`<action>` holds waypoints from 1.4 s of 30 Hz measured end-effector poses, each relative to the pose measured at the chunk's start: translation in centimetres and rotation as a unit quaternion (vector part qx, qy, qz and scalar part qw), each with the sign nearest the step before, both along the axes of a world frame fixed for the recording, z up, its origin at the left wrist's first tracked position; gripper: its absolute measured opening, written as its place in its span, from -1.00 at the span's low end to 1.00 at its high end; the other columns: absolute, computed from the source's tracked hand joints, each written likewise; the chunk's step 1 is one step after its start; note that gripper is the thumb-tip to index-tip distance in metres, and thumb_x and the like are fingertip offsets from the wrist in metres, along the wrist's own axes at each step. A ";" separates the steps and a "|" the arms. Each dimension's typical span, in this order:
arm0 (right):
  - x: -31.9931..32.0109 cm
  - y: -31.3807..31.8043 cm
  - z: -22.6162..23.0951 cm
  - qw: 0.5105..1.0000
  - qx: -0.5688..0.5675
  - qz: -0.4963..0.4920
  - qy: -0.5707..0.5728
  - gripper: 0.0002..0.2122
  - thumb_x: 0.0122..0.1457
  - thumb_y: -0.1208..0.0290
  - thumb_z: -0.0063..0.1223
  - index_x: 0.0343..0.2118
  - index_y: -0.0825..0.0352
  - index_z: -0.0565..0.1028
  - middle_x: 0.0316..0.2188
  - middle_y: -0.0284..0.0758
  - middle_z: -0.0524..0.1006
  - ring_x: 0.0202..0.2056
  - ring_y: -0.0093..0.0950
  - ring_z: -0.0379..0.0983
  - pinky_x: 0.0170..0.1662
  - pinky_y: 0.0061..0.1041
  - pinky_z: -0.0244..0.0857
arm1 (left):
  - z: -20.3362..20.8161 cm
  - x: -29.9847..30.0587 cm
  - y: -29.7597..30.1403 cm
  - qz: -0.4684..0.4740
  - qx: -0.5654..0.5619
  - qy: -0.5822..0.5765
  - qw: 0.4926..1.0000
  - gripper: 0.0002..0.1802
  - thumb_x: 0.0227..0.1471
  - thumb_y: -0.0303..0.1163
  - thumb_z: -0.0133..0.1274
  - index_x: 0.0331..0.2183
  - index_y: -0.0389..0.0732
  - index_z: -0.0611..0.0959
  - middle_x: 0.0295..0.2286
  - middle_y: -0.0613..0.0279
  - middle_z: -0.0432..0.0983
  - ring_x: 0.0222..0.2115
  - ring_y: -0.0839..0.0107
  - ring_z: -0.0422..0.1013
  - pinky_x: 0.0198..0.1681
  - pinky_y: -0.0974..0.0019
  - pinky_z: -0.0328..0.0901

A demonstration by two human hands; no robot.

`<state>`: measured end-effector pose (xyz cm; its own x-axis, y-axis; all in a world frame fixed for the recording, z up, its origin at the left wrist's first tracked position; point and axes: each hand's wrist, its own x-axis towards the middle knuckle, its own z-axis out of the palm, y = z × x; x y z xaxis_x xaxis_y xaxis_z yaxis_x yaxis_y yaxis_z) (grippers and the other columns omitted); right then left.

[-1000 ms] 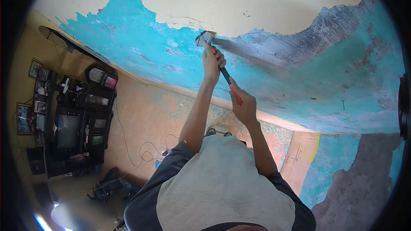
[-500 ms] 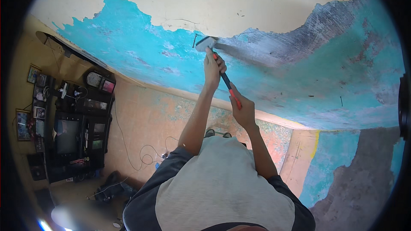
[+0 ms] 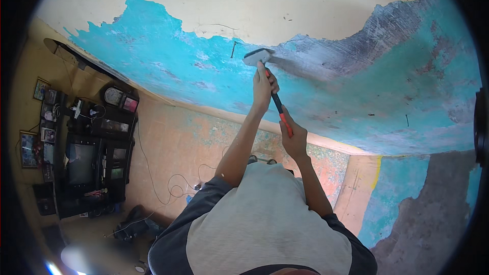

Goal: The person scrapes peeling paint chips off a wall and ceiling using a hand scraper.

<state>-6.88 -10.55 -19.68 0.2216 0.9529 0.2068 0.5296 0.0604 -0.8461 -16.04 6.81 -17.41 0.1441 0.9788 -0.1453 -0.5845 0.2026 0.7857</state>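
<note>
A long-handled scraper [image 3: 258,57] with a wide grey head and a black and red handle is held in both my hands. My left hand [image 3: 264,84] is wrapped round the handle just below the head, thumb laid up against it. Lower down, my right hand [image 3: 294,135] grips the red end of the handle. The head lies at the wall [image 3: 204,66], on turquoise paint just below the ragged edge of the cream layer [image 3: 224,0]. Whether the blade touches the wall I cannot tell. Right of the head is a scraped grey patch [image 3: 331,53].
A nail [image 3: 234,49] sticks out of the wall left of the scraper, and another [image 3: 407,120] at the right. On the left stands a black cabinet [image 3: 114,137] with a television [image 3: 81,164]. A cable [image 3: 145,158] loops over the floor, which is scattered with paint flakes.
Both hands and the scraper have shifted a little to the right and slightly down along the wall. Each hand has kept its grip on the handle.
</note>
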 end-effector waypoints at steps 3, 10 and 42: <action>-0.3 2.3 1.9 0.998 0.043 0.030 -0.037 -0.55 0.27 0.47 0.03 0.24 0.15 0.37 -0.64 -0.25 0.23 -0.59 -0.59 0.12 -0.48 -0.57 0.15 | 1.0 -1.3 1.3 0.027 0.026 -0.004 0.999 -0.41 0.30 0.21 -0.30 -0.52 -0.10 0.24 -0.69 0.44 0.07 -0.76 0.59 0.07 -0.71 0.45 0.02; -0.3 -0.1 0.3 1.000 -0.004 0.005 -0.020 -0.53 0.27 0.44 0.06 0.25 0.09 0.36 -0.58 -0.11 0.43 -0.64 -0.38 0.29 -0.49 -0.44 0.24 | -0.2 0.6 -1.0 -0.008 -0.017 0.024 1.000 -0.41 0.29 0.22 -0.26 -0.48 -0.11 0.29 -0.67 0.46 0.08 -0.74 0.62 0.05 -0.70 0.47 0.01; 1.0 -1.2 1.0 0.999 0.044 -0.009 -0.010 -0.52 0.26 0.44 0.07 0.25 0.11 0.36 -0.63 -0.11 0.39 -0.64 -0.41 0.23 -0.49 -0.48 0.23 | 1.1 1.9 -1.4 -0.017 -0.007 0.043 0.999 -0.38 0.28 0.26 -0.29 -0.49 -0.11 0.27 -0.69 0.43 0.10 -0.76 0.59 0.07 -0.72 0.46 0.03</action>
<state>-5.87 -11.71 -18.72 0.2329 0.9270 0.2940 0.5475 0.1249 -0.8274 -14.15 5.39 -16.35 0.1625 0.9714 -0.1729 -0.5073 0.2325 0.8298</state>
